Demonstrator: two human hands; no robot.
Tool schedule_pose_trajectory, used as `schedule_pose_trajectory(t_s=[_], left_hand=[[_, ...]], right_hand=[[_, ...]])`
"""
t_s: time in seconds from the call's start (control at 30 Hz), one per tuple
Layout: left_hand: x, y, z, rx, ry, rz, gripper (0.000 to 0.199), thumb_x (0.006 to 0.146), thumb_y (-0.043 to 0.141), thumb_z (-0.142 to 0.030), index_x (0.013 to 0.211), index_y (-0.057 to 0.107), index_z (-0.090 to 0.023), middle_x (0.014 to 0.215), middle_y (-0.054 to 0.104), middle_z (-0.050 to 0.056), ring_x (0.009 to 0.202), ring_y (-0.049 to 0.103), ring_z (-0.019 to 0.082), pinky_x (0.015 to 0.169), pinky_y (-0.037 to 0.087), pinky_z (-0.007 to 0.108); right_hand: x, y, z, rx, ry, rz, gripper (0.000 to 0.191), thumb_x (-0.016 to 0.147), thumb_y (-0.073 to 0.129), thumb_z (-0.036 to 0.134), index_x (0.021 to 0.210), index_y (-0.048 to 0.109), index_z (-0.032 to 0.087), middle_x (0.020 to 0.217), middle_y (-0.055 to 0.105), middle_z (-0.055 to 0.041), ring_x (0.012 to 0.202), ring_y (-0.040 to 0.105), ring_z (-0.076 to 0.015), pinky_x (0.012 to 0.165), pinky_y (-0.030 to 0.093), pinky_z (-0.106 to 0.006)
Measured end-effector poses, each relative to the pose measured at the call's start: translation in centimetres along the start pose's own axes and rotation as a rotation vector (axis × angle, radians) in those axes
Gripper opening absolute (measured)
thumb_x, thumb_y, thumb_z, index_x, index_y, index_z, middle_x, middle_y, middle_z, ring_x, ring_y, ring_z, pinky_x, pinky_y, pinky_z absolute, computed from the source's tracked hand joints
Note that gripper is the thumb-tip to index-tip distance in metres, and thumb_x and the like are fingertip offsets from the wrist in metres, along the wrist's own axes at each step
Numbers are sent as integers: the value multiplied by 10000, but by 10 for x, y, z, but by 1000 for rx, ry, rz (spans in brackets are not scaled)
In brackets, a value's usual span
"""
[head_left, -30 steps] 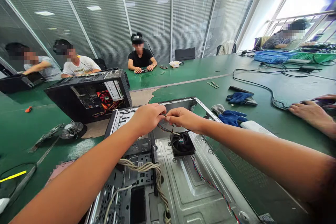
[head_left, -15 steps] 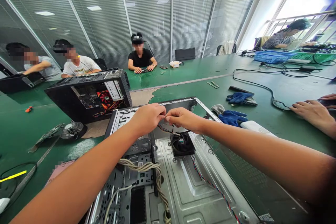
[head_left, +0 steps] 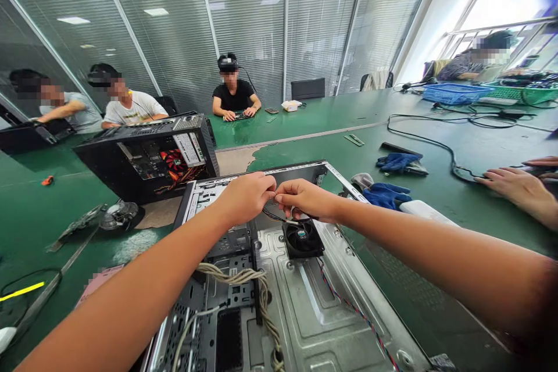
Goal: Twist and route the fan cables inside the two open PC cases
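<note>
My left hand (head_left: 247, 197) and my right hand (head_left: 305, 199) meet fingertip to fingertip above an open computer case (head_left: 300, 308). Both are closed in a pinch on thin dark wires (head_left: 272, 216), whose ends are hidden by the fingers. Just below my right hand, a black case fan (head_left: 301, 237) lies on the bare metal floor of the case. A red, blue and black fan cable (head_left: 344, 301) trails from it toward me. On the left, a twisted bundle of beige cables (head_left: 261, 290) hangs over the metal drive cage (head_left: 239, 290).
A second computer tower (head_left: 148, 157) stands behind to the left. Blue gloves (head_left: 386, 195) and a white object (head_left: 425, 212) lie right of the case. Another person's hand (head_left: 521, 189) rests at the right edge. Several people sit around the green table (head_left: 305, 142).
The fingers of my right hand have shifted slightly, with the lower ones now extending down a little. My left hand stays almost still, and the case and fan have not moved.
</note>
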State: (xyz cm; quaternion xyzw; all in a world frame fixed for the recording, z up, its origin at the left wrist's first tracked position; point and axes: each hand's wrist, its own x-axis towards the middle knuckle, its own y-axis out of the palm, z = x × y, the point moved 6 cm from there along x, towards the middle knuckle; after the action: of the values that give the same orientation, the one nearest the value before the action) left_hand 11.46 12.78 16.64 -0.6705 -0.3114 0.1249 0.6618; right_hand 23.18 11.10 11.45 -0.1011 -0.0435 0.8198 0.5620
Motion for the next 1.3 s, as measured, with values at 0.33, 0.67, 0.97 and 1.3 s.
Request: schedule_pose_trajectory(t_s=[0.33,0.67,0.97,1.3], left_hand=[[1,2,1,-31,20,-5,147,911,464,-248,875,598,-198,863,615,27,769,560,167,672,401,283],[0,1,-4,49,56,23,142,892,478,-239,855,607,-192,853,597,41,760,564,169,672,412,287],[-2,2,-10,129,115,57,148,906,470,-219,857,606,-187,841,581,36,727,549,155,619,368,270],[-3,6,-19,258,242,57,134,899,490,-192,867,620,-188,806,575,34,732,551,162,621,367,274]], right_hand=[[4,-2,-5,-33,-29,2,144,796,588,292,724,533,181,558,437,59,434,279,-58,420,194,-234],[2,-2,-2,4,-54,-25,146,731,651,287,715,563,171,635,478,30,538,412,-84,511,353,-242],[-1,0,-5,60,48,12,149,701,696,290,707,615,165,635,467,29,549,384,-86,486,316,-232],[2,2,-10,47,49,70,117,676,698,238,758,681,156,720,599,-9,610,458,-102,586,378,-257]])
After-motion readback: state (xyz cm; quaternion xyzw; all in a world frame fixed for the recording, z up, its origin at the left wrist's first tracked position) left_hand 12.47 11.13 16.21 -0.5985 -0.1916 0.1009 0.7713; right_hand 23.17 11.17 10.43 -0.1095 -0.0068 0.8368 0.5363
